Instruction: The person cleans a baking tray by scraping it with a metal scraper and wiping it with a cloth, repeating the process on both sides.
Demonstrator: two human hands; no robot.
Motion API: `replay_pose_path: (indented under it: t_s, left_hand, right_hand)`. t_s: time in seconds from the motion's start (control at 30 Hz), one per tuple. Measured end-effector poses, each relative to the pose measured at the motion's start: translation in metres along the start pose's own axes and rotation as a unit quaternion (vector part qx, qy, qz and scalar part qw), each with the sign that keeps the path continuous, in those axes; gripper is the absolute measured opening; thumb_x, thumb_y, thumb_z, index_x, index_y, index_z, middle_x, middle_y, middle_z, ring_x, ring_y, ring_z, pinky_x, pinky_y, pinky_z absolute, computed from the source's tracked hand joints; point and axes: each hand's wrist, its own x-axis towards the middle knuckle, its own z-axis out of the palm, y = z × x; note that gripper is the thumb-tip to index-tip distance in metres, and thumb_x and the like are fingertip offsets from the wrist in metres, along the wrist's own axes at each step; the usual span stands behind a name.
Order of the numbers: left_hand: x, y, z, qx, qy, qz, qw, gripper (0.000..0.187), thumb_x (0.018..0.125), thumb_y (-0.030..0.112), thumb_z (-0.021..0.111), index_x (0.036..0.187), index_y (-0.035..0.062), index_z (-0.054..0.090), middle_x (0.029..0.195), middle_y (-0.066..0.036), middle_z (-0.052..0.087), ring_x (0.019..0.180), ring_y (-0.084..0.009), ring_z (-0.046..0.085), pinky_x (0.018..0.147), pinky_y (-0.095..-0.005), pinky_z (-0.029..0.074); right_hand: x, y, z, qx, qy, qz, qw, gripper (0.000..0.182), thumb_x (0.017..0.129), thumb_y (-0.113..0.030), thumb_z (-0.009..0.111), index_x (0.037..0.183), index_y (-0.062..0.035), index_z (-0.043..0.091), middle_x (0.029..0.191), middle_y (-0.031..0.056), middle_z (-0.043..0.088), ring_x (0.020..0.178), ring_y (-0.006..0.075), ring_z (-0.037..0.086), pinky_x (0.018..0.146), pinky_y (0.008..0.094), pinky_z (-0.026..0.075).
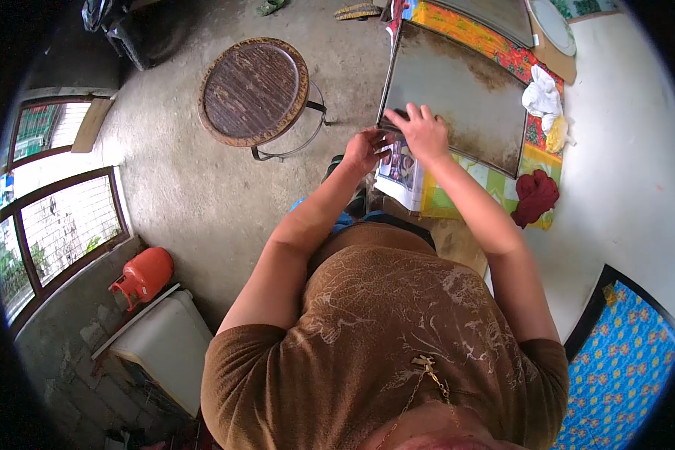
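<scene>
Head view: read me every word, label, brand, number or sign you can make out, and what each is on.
No text can be read.
Printed sheet beside the hands: any print is too small and blurred.
Flat tray: no lettering seen.
Red gas cylinder: no marking legible.
Brown shirt: pale pattern, no readable words.

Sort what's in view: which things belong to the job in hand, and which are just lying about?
Seemingly in the job: left hand, right hand, stained flat panel at their fingers.
Just lying about: round stool, white cloth, maroon cloth, red gas cylinder.
</scene>
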Motion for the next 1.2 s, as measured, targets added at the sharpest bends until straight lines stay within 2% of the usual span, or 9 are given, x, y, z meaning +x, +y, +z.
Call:
replay_pose_path:
  t_s: [0.1, 0.23, 0.33, 0.53, 0.63, 0.73, 0.97, 1.07, 1.2]
  left_hand:
    - [-0.007, 0.005, 0.005, -0.002, 0.004, -0.004, 1.0, 0.019, 0.097, 0.021, 0.041, 0.106, 0.0102, 0.053, 0.101, -0.009, 0.061, 0.099, -0.0251, 0.059, 0.08, -0.0435, 0.044]
    - [-0.004, 0.004, 0.0, 0.006, -0.036, 0.001, 0.999, 0.018, 0.095, 0.017, 0.041, 0.106, 0.0102, 0.054, 0.103, -0.01, 0.061, 0.101, -0.0255, 0.058, 0.081, -0.0437, 0.044]
    - [-0.004, 0.005, -0.003, -0.008, -0.045, -0.027, 0.999, 0.028, 0.092, 0.013, 0.043, 0.119, 0.0091, 0.049, 0.109, -0.01, 0.059, 0.1, -0.026, 0.058, 0.082, -0.0436, 0.044]
    - [-0.014, 0.009, 0.005, 0.018, 0.028, -0.016, 0.999, 0.059, 0.09, 0.016, 0.043, 0.146, 0.0107, 0.025, 0.131, -0.008, 0.052, 0.112, -0.0301, 0.052, 0.096, -0.0497, 0.038]
    - [-0.015, 0.007, -0.001, 0.022, 0.018, -0.025, 0.999, 0.044, 0.089, 0.011, 0.046, 0.132, 0.0088, 0.039, 0.118, -0.006, 0.056, 0.1, -0.0243, 0.055, 0.082, -0.0438, 0.043]
    - [-0.015, 0.006, -0.002, 0.041, -0.052, -0.034, 0.997, 0.036, 0.092, 0.018, 0.043, 0.127, 0.0118, 0.045, 0.131, -0.005, 0.052, 0.112, -0.0286, 0.051, 0.097, -0.0488, 0.038]
    - [-0.012, 0.004, -0.003, 0.055, -0.102, -0.025, 0.993, 0.033, 0.09, 0.013, 0.041, 0.122, 0.0111, 0.047, 0.123, -0.005, 0.053, 0.114, -0.0277, 0.05, 0.097, -0.0504, 0.038]
    - [-0.013, 0.003, -0.004, 0.051, -0.119, -0.019, 0.991, 0.041, 0.086, 0.01, 0.041, 0.127, 0.0102, 0.045, 0.127, -0.005, 0.05, 0.116, -0.0282, 0.049, 0.099, -0.0527, 0.037]
    - [-0.012, 0.003, -0.005, 0.036, -0.094, -0.037, 0.994, 0.048, 0.082, 0.008, 0.043, 0.131, 0.009, 0.042, 0.131, -0.004, 0.047, 0.118, -0.0287, 0.047, 0.099, -0.0549, 0.037]
  right_hand:
    - [0.013, 0.003, -0.005, 0.003, -0.021, 0.035, 0.999, 0.045, 0.084, -0.017, 0.053, 0.124, -0.0371, 0.058, 0.107, -0.0009, 0.053, 0.093, 0.0191, 0.053, 0.066, 0.0369, 0.05]
    - [0.003, -0.008, 0.001, 0.029, -0.02, -0.048, 0.998, 0.042, 0.085, -0.019, 0.052, 0.123, -0.0361, 0.058, 0.106, -0.0001, 0.052, 0.096, 0.0193, 0.054, 0.069, 0.0383, 0.051]
    - [-0.004, -0.009, -0.004, 0.064, -0.023, -0.05, 0.996, 0.041, 0.085, -0.019, 0.054, 0.12, -0.0396, 0.061, 0.102, -0.0003, 0.052, 0.093, 0.0187, 0.055, 0.068, 0.0391, 0.052]
    - [0.026, 0.013, -0.021, 0.089, 0.006, 0.125, 0.988, 0.035, 0.084, -0.029, 0.065, 0.118, -0.0379, 0.063, 0.094, 0.0017, 0.051, 0.09, 0.0212, 0.056, 0.068, 0.0386, 0.053]
    - [0.03, 0.02, -0.004, 0.079, 0.004, 0.113, 0.99, 0.037, 0.086, -0.029, 0.063, 0.121, -0.0376, 0.061, 0.096, 0.0021, 0.051, 0.092, 0.0216, 0.055, 0.069, 0.0393, 0.053]
    - [0.026, 0.016, 0.007, 0.026, -0.021, 0.076, 0.997, 0.04, 0.087, -0.025, 0.059, 0.125, -0.0387, 0.058, 0.101, 0.0012, 0.052, 0.094, 0.0212, 0.055, 0.071, 0.0397, 0.052]
    - [0.003, -0.01, 0.005, -0.001, -0.008, -0.064, 0.998, 0.039, 0.083, -0.019, 0.053, 0.119, -0.0325, 0.059, 0.103, -0.0011, 0.053, 0.095, 0.0176, 0.053, 0.067, 0.0359, 0.049]
    - [-0.003, -0.009, -0.006, 0.014, -0.009, -0.067, 0.998, 0.039, 0.083, -0.02, 0.053, 0.119, -0.0335, 0.06, 0.101, -0.0014, 0.053, 0.093, 0.0179, 0.053, 0.066, 0.0362, 0.049]
    - [0.024, 0.014, -0.005, 0.044, -0.024, 0.063, 0.997, 0.041, 0.085, -0.017, 0.052, 0.12, -0.0353, 0.061, 0.098, -0.0001, 0.052, 0.095, 0.0197, 0.054, 0.068, 0.0393, 0.05]
